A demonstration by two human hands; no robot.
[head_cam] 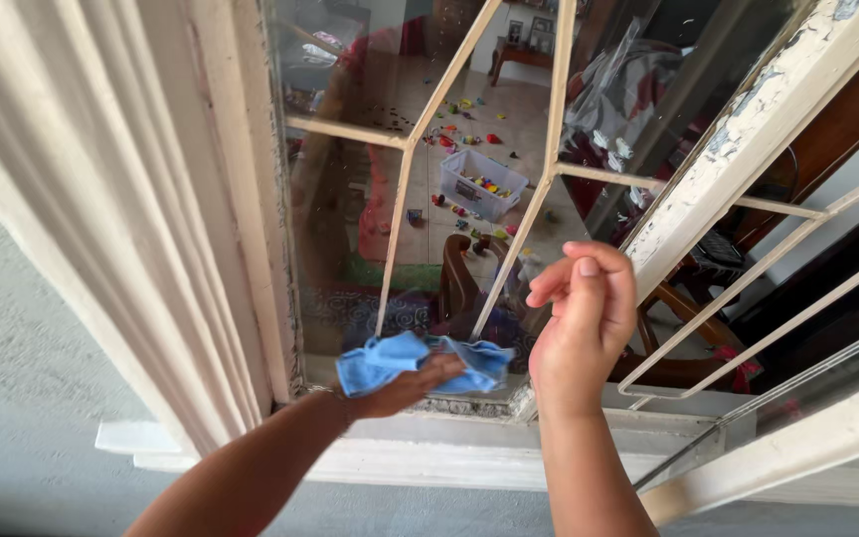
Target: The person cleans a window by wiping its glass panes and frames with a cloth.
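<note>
L hand presses a crumpled blue cloth against the bottom of the window pane, just above the sill, fingers flat and together on it. R hand hangs empty near the peeling white frame, fingers loosely curled, touching nothing. White grille bars w/ 2 slanted uprights show behind the glass; pale curtain at left.

The white-painted, chipped wooden window sill runs just below both wrists, and the crumpled light-blue cloth rests at its inner edge against the glass, under the left hand.
</note>
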